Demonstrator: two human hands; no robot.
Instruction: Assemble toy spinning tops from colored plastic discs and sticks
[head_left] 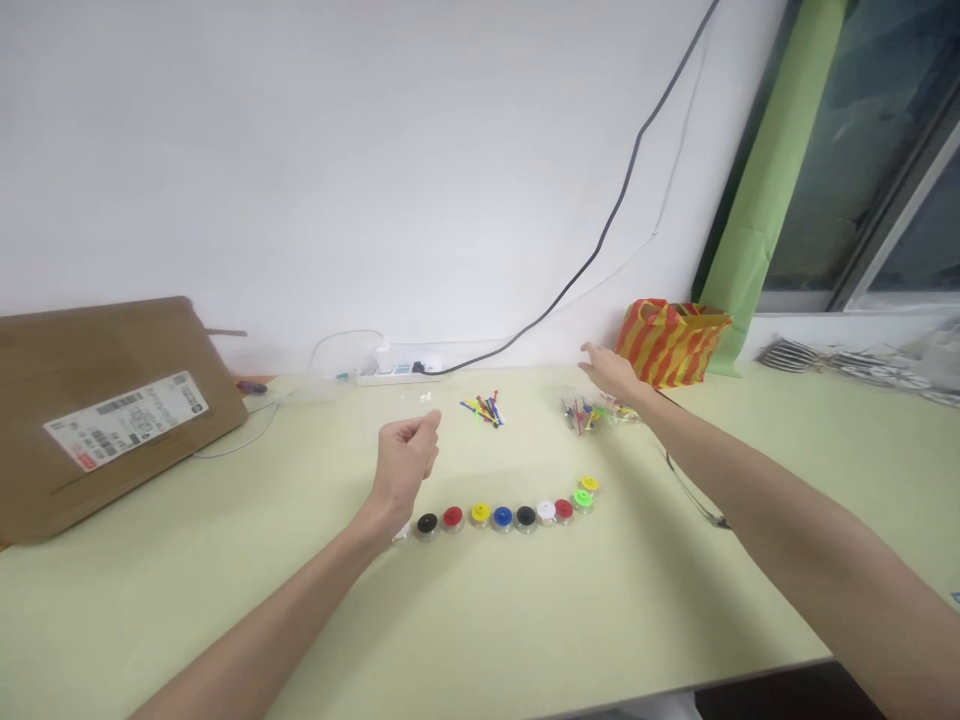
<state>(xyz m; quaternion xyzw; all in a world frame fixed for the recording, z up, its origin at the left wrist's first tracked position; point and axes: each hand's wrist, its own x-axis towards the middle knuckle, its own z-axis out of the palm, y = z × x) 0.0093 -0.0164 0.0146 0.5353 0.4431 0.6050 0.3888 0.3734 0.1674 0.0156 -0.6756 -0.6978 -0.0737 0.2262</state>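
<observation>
My desk (pixel 420 620) is pale yellow-green, the wall (pixel 300 150) white. Before me at twelve o'clock, my row of lids (pixel 502 516) runs white, black, red, yellow, blue, black, white, red, green, yellow; beyond, the small sticks (pixel 487 410) mix yellow, blue and red. At one o'clock I see a red-and-yellow striped bag (pixel 675 345) and a green curtain (pixel 784 150); at ten, a brown box (pixel 127 350) with a black-printed white label (pixel 126 418).

Head view, forward-down over table (pixel 465 630)
</observation>
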